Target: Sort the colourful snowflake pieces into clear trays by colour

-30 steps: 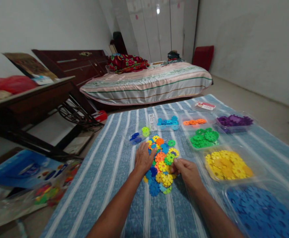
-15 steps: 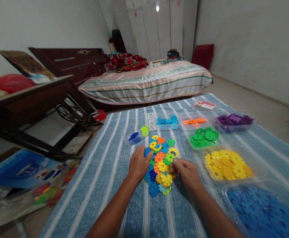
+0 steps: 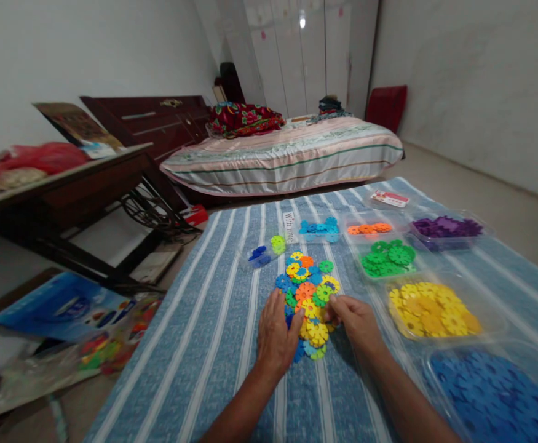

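A pile of mixed coloured snowflake discs [image 3: 309,289] lies on a blue striped cloth [image 3: 213,332]. My left hand [image 3: 276,335] rests palm down on the near left side of the pile, fingers stretched over the discs. My right hand [image 3: 356,320] sits at the pile's right edge with fingers curled, pinching at a disc I cannot make out. Clear trays to the right hold sorted discs: yellow [image 3: 430,311], green [image 3: 386,258], dark blue [image 3: 485,394], orange [image 3: 367,229], purple [image 3: 446,226], light blue [image 3: 319,229].
A small tray with lime and blue discs [image 3: 266,249] sits beyond the pile. A toy box [image 3: 61,304] and plastic bag lie on the floor at left, under a dark wooden table [image 3: 66,184]. A mattress [image 3: 287,157] lies behind the cloth.
My left hand slid back toward me, from the pile's upper left to its near side. My right hand stayed at the pile's right edge. The camera shifted slightly.
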Action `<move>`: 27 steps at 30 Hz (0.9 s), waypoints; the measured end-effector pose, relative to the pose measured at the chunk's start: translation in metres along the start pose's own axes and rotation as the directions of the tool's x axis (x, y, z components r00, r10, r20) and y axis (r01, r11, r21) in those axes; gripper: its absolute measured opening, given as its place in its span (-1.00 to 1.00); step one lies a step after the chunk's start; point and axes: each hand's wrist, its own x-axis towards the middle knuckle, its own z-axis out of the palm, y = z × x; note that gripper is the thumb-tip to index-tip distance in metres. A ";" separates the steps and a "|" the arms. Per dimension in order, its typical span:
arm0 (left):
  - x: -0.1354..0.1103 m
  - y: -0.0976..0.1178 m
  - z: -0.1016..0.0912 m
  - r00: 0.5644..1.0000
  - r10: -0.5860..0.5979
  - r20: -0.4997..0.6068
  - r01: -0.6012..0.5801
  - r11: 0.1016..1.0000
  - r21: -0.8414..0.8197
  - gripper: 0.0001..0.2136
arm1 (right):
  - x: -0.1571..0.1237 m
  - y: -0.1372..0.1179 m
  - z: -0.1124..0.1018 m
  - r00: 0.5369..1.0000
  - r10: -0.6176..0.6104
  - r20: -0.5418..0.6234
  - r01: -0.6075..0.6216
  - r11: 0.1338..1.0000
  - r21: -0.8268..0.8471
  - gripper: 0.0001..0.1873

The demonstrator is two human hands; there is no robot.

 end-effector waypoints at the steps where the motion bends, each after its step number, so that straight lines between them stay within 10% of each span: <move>1: -0.002 0.002 0.001 1.000 -0.005 -0.009 0.005 1.000 -0.023 -0.47 | 0.000 0.000 0.000 1.000 -0.001 0.001 0.001 1.000 0.001 -0.45; 27: 0.010 0.000 0.007 0.999 0.011 -0.034 -0.014 0.996 -0.088 -0.59 | 0.000 -0.001 -0.001 1.000 -0.011 -0.002 0.011 1.000 -0.017 -0.45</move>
